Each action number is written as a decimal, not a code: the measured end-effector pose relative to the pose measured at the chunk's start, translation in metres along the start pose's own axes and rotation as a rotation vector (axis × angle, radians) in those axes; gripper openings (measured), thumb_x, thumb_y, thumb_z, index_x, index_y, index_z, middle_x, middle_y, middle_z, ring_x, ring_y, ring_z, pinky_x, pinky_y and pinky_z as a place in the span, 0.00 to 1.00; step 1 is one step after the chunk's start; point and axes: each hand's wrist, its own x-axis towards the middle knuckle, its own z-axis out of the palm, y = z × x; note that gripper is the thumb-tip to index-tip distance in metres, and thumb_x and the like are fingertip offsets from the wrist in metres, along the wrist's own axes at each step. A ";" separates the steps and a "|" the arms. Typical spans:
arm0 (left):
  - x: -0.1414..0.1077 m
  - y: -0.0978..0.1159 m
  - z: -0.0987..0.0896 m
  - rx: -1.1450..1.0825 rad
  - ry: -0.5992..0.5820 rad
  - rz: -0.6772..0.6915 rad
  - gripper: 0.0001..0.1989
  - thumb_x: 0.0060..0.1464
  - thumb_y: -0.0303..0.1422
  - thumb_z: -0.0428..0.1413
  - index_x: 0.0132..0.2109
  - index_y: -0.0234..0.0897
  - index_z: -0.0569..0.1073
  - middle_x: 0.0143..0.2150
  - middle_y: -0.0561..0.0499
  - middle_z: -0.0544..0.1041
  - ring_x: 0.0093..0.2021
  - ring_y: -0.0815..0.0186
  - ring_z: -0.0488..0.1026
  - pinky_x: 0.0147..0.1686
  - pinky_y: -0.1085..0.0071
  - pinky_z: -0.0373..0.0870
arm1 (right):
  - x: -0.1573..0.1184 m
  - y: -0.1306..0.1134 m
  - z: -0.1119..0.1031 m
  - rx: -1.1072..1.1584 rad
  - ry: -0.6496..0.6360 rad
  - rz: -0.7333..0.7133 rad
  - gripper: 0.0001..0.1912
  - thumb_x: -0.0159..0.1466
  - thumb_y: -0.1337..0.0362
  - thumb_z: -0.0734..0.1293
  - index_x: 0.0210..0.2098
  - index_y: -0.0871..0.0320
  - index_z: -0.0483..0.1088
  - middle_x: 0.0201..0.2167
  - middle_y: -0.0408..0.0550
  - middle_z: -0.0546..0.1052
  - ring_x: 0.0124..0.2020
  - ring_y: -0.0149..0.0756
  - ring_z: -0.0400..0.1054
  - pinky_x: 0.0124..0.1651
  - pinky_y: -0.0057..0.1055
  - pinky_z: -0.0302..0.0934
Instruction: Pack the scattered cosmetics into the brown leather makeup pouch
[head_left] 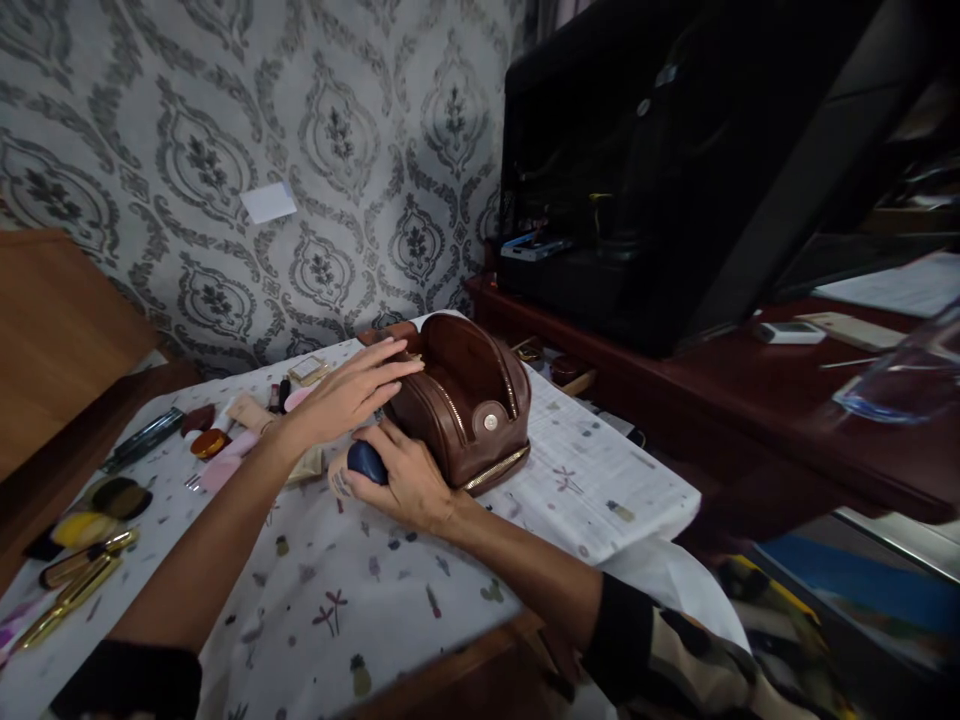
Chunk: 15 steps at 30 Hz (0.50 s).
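While the blue-capped bottle [364,465] is just left of the brown bag [441,430], I have the right hand [409,482] clamped on it. The left hand [356,392], fingers extended and parted, is at the bag's left rim. Cosmetics [210,443] lie farther left of the bag.

At the centre of the view, a brown bag [491,460] was seen unzipped on a cloth-covered table [622,500]. A bottle with a dark blue cap [367,464] was gripped by the right hand [411,478] at the bag's eight o'clock. At its nine o'clock, the left hand [352,393] was held with fingers extended toward the opening. Cosmetics [210,443] were scattered toward the view's nine o'clock, gold-coloured items [71,600] toward eight; patterned wallpaper [337,130] was shown at eleven.
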 end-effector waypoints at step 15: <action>-0.030 -0.012 0.013 -0.093 0.048 0.012 0.21 0.69 0.43 0.47 0.62 0.44 0.73 0.69 0.46 0.67 0.74 0.54 0.55 0.71 0.47 0.54 | -0.003 -0.019 -0.036 0.392 0.075 -0.318 0.17 0.64 0.53 0.66 0.48 0.55 0.71 0.45 0.51 0.78 0.45 0.41 0.73 0.52 0.39 0.68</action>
